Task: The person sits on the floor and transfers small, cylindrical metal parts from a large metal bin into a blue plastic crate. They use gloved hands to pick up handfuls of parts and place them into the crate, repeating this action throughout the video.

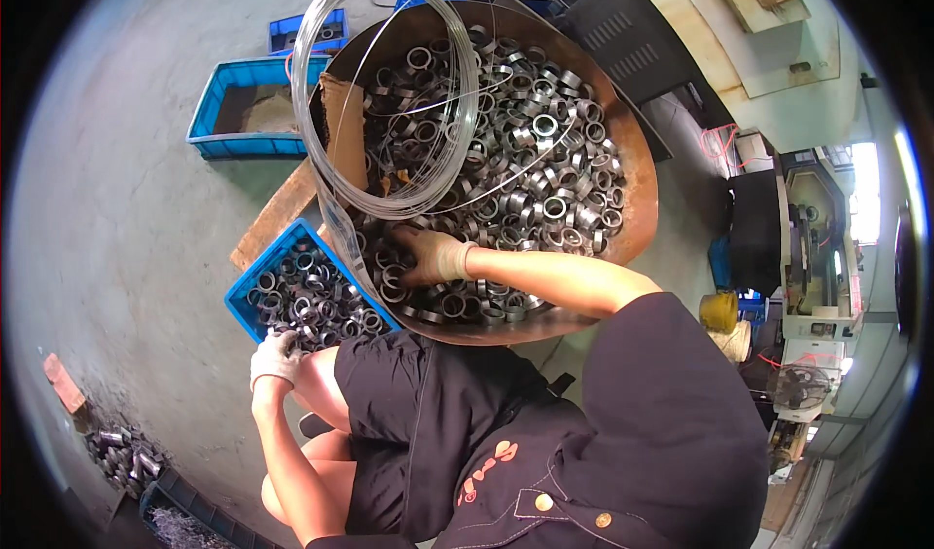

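My right hand (428,256), in a pale glove with darkened fingers, reaches into a large round metal bin (637,194) heaped with steel rings (555,207). Its thumb and fingers close around rings at the bin's near left side; the fingertips are partly lost among them. Against my knee, by the near corner of a blue crate (241,306), lies my gloved left hand (276,360). Its fingers look bent, but whether anything is in them is not visible. More steel rings (313,296) fill that crate, which stands against the bin's left side.
A coil of wire (321,145) leans over the bin's left part, beside a cardboard piece (342,126). Further left stand a blue tray (199,140) and a smaller blue box (282,38). Metal parts (126,459) lie at lower left. A dark cabinet (628,38) stands behind the bin.
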{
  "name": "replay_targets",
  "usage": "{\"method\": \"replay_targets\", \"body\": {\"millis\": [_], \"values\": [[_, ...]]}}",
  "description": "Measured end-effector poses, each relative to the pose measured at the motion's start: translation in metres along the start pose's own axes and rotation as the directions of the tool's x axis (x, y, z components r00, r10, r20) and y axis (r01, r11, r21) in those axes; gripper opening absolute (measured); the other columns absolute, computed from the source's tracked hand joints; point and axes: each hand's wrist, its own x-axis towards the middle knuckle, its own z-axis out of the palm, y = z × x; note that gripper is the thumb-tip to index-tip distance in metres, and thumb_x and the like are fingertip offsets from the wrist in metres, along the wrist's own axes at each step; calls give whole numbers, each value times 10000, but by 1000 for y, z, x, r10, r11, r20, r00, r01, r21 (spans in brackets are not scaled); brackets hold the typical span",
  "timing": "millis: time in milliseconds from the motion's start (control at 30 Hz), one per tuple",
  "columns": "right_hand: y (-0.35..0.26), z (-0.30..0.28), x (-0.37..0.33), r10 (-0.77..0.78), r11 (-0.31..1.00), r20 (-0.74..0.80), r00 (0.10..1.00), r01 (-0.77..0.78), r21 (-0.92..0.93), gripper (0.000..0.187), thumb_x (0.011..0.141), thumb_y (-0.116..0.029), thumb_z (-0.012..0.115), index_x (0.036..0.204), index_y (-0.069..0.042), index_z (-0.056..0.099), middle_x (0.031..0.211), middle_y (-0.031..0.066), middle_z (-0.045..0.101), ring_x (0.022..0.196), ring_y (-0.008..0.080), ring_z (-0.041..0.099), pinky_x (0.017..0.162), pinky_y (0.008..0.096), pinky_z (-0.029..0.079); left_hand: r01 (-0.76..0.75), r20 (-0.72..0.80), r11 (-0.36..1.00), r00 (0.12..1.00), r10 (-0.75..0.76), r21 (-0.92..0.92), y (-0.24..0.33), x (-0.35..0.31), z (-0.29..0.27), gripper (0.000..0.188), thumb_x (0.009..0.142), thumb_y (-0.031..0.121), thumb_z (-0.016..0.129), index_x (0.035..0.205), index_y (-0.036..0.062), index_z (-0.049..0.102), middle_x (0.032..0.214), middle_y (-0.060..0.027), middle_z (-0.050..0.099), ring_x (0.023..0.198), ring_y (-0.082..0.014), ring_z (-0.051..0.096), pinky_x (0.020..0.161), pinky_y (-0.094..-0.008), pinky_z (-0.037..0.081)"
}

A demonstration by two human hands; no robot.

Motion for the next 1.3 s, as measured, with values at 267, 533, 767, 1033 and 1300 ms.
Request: {"method": "replay_targets", "body": {"millis": [267, 533, 767, 1033, 1300], "values": [[0, 48, -6, -40, 995, -351, 935, 68, 67, 841, 631, -351, 796, 1349, -42, 484, 1364, 203, 494, 1267, 417, 426, 1102, 446, 352, -84, 4, 996, 996, 84, 18, 8, 5, -1, 278, 829, 204, 642, 1095, 142, 693, 1089, -131, 678, 980, -353, 647, 863, -433, 519], [8, 52, 8, -110, 994, -390, 914, 93, -61, 761, 630, -259, 791, 1311, -93, 496, 1342, 199, 476, 1200, 419, 461, 1054, 469, 406, -58, -7, 997, 998, 58, 42, 2, 4, -3, 262, 839, 211, 622, 1076, 146, 714, 1104, -123, 674, 995, -344, 641, 877, -421, 515], [33, 63, 8, -322, 942, -447, 835, 237, -236, 810, 632, -210, 771, 1354, -73, 433, 1368, 186, 460, 1217, 393, 469, 1018, 465, 447, -100, -27, 995, 995, 100, 5, 2, 9, 0, 244, 853, 250, 634, 1063, 158, 717, 1066, -132, 679, 957, -350, 653, 844, -435, 526], [12, 41, 2, -292, 916, -240, 926, 198, -349, 710, 626, -205, 758, 1289, -121, 518, 1357, 98, 502, 1209, 384, 486, 969, 453, 480, -68, 23, 995, 998, 67, 76, 14, 10, -3, 251, 849, 255, 622, 1066, 162, 706, 1061, -135, 670, 1010, -338, 626, 871, -448, 514], [5, 34, 3, -294, 900, -290, 911, 162, -404, 685, 612, -231, 766, 1248, -106, 543, 1380, 95, 479, 1176, 406, 494, 946, 470, 491, -32, -5, 998, 999, 32, 62, 13, 9, -6, 252, 855, 264, 637, 1071, 168, 725, 1043, -126, 684, 981, -334, 648, 871, -431, 518]]}}
